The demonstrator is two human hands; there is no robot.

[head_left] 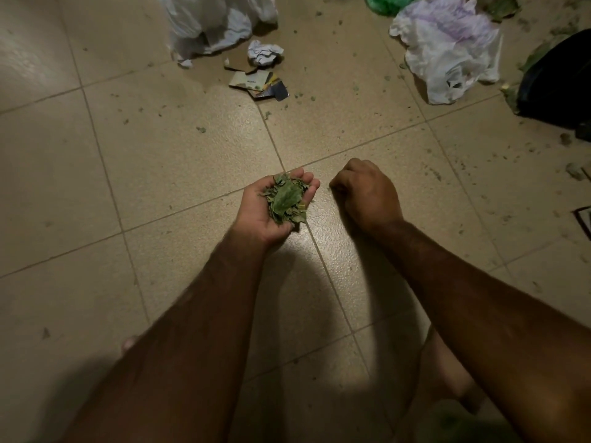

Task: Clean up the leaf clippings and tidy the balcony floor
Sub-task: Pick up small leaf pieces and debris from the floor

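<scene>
Left hand (256, 215) palm up, cupped round a heap of green leaf clippings (284, 201): one broad leaf lies over small, light flakes. Right hand (367, 193) knuckles up, fingers curled under; whether it holds scraps we cannot tell. We judge this the gathering step, mid-task, since specks dot the beige tiled floor (128, 187). Next: keep the palm level and tip into the crumpled white plastic bag (447, 49).

A home balcony: beige tiled floor (179, 174) strewn with leaf clippings (200, 129), plastic bags (447, 49) and crumpled paper (264, 52).
</scene>
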